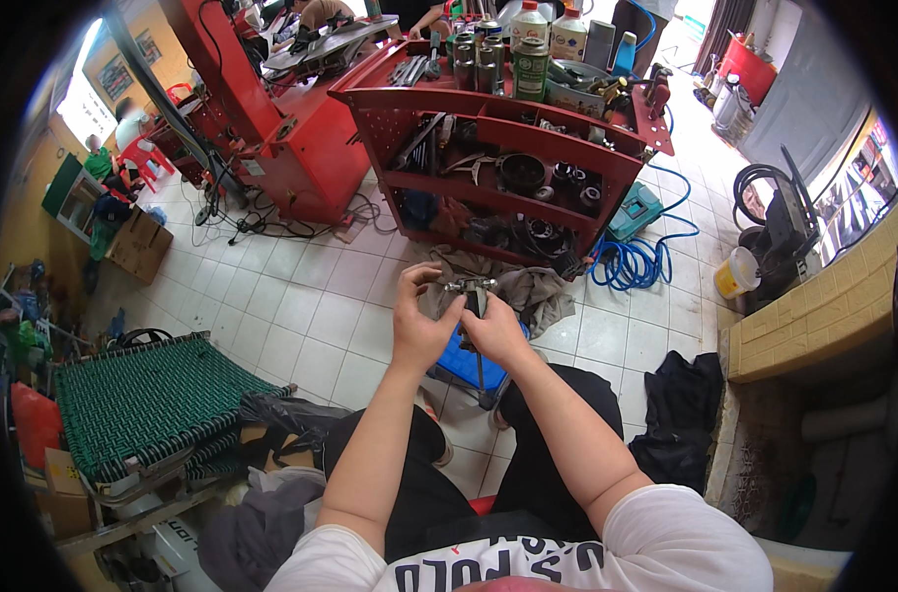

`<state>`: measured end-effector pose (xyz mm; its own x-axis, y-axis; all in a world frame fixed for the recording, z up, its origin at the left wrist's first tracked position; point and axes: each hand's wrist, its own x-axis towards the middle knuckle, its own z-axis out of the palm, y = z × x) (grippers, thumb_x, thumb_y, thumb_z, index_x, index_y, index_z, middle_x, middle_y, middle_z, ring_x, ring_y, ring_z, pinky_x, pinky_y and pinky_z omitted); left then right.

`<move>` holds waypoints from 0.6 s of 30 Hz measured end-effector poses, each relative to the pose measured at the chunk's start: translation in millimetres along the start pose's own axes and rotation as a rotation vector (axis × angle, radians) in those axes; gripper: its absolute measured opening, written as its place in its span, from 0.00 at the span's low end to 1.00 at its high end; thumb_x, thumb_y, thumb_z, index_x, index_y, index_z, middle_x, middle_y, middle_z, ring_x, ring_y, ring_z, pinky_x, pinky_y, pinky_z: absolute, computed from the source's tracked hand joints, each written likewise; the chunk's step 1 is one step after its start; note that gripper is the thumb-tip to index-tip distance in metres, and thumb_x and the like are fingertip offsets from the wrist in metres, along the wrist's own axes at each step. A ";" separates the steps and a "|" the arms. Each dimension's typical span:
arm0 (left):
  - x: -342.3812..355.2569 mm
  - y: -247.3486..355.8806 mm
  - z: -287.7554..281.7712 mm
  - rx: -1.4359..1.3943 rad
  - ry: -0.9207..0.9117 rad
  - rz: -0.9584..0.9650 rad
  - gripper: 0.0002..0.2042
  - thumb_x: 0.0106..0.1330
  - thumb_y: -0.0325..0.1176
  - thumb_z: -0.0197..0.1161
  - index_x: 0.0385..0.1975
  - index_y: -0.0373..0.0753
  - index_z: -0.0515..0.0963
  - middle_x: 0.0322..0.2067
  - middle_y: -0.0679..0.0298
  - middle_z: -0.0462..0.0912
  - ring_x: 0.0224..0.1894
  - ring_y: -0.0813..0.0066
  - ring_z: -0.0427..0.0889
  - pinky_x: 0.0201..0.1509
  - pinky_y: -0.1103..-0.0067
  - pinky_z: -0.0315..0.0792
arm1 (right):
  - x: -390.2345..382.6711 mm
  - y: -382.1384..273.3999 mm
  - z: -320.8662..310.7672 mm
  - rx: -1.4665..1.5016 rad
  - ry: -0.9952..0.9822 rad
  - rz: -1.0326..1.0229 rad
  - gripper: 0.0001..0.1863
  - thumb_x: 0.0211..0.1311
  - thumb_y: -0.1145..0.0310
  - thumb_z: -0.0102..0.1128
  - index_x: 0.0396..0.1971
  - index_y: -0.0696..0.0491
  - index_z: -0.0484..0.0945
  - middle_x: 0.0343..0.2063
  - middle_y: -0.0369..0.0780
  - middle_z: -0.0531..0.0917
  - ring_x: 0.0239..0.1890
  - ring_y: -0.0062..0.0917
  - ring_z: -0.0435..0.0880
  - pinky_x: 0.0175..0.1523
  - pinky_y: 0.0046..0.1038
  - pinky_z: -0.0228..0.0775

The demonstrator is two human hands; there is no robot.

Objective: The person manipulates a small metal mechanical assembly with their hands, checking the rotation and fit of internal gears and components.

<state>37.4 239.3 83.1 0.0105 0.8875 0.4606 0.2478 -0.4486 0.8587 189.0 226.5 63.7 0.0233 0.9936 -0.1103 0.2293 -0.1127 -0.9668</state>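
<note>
A small dark and silver metal mechanical part point(476, 289) is held in front of me, between my knees. My right hand point(496, 333) grips its near right side, with the thumb along it. On the other side is my left hand point(421, 321), its fingers curved and spread apart; its thumb comes up to the part's near edge. Whether that thumb presses on the metal, I cannot tell. Under my hands stands a low blue-topped stool or box point(459, 363), partly covered by them. Grey cloths point(540, 299) lie on the floor just beyond.
A red tool cart point(449, 111) with tools, cans and bottles stands ahead. Blue hose point(631, 264) coils right of it. A red machine point(311, 163) is ahead left, a green woven folding bed point(148, 395) nearer left. Black cloth point(678, 414) lies right, by a tiled ledge point(824, 301).
</note>
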 end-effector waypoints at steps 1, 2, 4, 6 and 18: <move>-2.0 -4.2 -0.9 0.008 -0.020 -0.076 0.20 0.61 0.20 0.66 0.53 0.41 0.74 0.59 0.60 0.83 0.63 0.64 0.80 0.68 0.68 0.68 | -0.5 -1.7 0.3 0.018 -0.005 0.016 0.18 0.65 0.63 0.65 0.46 0.61 0.78 0.29 0.44 0.87 0.31 0.29 0.88 0.38 0.34 0.80; -3.0 -9.0 -1.9 0.017 -0.040 -0.151 0.21 0.60 0.18 0.65 0.53 0.41 0.74 0.61 0.59 0.82 0.64 0.63 0.79 0.68 0.68 0.67 | -1.1 -3.6 0.0 0.023 -0.007 0.023 0.18 0.64 0.63 0.65 0.46 0.61 0.79 0.29 0.44 0.87 0.31 0.29 0.88 0.38 0.34 0.80; -2.2 -19.2 -5.2 -0.184 -0.078 -0.187 0.18 0.65 0.26 0.65 0.55 0.43 0.75 0.65 0.57 0.78 0.68 0.61 0.76 0.70 0.67 0.66 | -3.2 -7.2 0.6 0.034 -0.015 0.035 0.17 0.64 0.63 0.65 0.45 0.61 0.79 0.29 0.44 0.87 0.31 0.29 0.88 0.38 0.34 0.80; 2.7 -23.4 -8.2 -0.635 -0.066 -0.246 0.19 0.69 0.37 0.63 0.59 0.44 0.75 0.69 0.56 0.74 0.71 0.58 0.72 0.72 0.63 0.64 | 4.2 1.2 1.7 0.027 0.021 0.005 0.17 0.64 0.63 0.65 0.44 0.61 0.80 0.29 0.44 0.87 0.30 0.28 0.88 0.38 0.34 0.80; 17.4 -13.9 -44.5 -1.605 -0.094 -0.415 0.38 0.70 0.66 0.56 0.72 0.46 0.66 0.73 0.53 0.68 0.74 0.49 0.67 0.75 0.52 0.62 | 2.3 1.4 1.9 0.417 -0.068 0.217 0.14 0.68 0.61 0.63 0.43 0.58 0.79 0.30 0.40 0.83 0.27 0.26 0.84 0.28 0.33 0.80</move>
<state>-9.0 256.4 89.2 0.2728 0.9425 0.1933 -0.9357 0.2131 0.2813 187.6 228.6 61.7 -0.0397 0.9460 -0.3216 -0.1840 -0.3233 -0.9282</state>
